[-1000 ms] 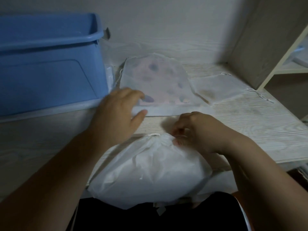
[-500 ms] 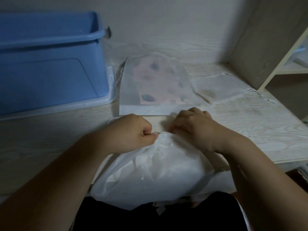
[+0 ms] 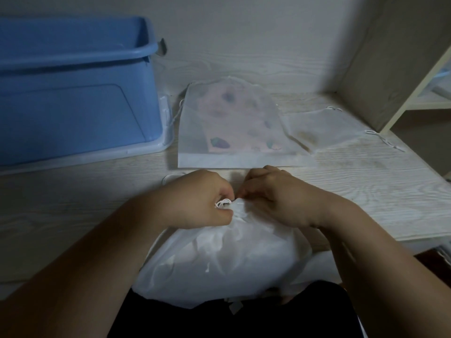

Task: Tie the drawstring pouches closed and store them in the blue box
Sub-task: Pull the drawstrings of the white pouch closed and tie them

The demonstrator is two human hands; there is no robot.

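The left hand (image 3: 200, 201) grip clamps the cord (image 3: 223, 203) of a white pouch (image 3: 219, 262); the right hand (image 3: 275, 196) grip pinches its gathered mouth. The pouch overhangs the surface (image 3: 73, 215) at its near edge, blue box (image 3: 73, 93) at ten o'clock.

My left grip (image 3: 200, 201) hides most of the drawstring (image 3: 223, 203), the pouch (image 3: 219, 259) mouth's buried under knuckles, and the blue box (image 3: 73, 93) runs off-frame left.

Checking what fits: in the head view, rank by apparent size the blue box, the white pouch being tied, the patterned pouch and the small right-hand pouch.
1. blue box, partly cropped.
2. white pouch, nearest the camera, so unsure against the next.
3. patterned pouch.
4. small pouch.
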